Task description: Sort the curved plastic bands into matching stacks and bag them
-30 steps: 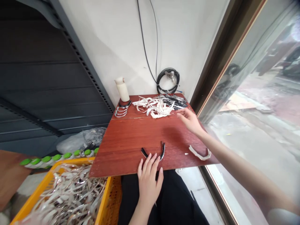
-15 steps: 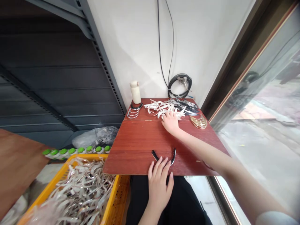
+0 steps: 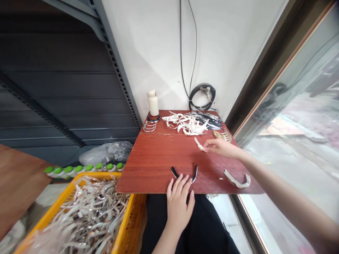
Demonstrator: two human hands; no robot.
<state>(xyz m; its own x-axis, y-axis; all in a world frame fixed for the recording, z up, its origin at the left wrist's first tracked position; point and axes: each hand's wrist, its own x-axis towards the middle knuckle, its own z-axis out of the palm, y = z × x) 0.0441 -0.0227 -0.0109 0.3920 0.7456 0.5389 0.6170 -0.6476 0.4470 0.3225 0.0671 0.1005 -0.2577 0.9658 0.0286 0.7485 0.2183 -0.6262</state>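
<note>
My left hand [image 3: 180, 199] lies over the front edge of the red-brown table [image 3: 148, 155], its fingers spread across a black curved strip [image 3: 195, 173]. Both ends of that strip show past my fingers; its middle is covered. Above the table, right of centre, my right hand [image 3: 221, 147] pinches one end of a white curved strip [image 3: 199, 144]. Behind it spreads a tangled pile of white strips [image 3: 185, 123], with dark glossy strips [image 3: 210, 120] alongside. Several gold curved strips [image 3: 224, 135] sit at the right. A whitish curved piece [image 3: 235, 181] rests near the front right corner.
At the back left stands a cream bottle [image 3: 153, 103], with silver curved strips [image 3: 149, 127] in front. A yellow crate [image 3: 127, 218] full of strips is left of the table. Green-capped jars [image 3: 79, 169] line up behind it. A coiled black cable [image 3: 194, 100] hangs by the wall.
My right hand has left the white pile and come nearer and to the right, with one white strip in its fingers. The whitish piece at front right is now uncovered. My left hand stays put.
</note>
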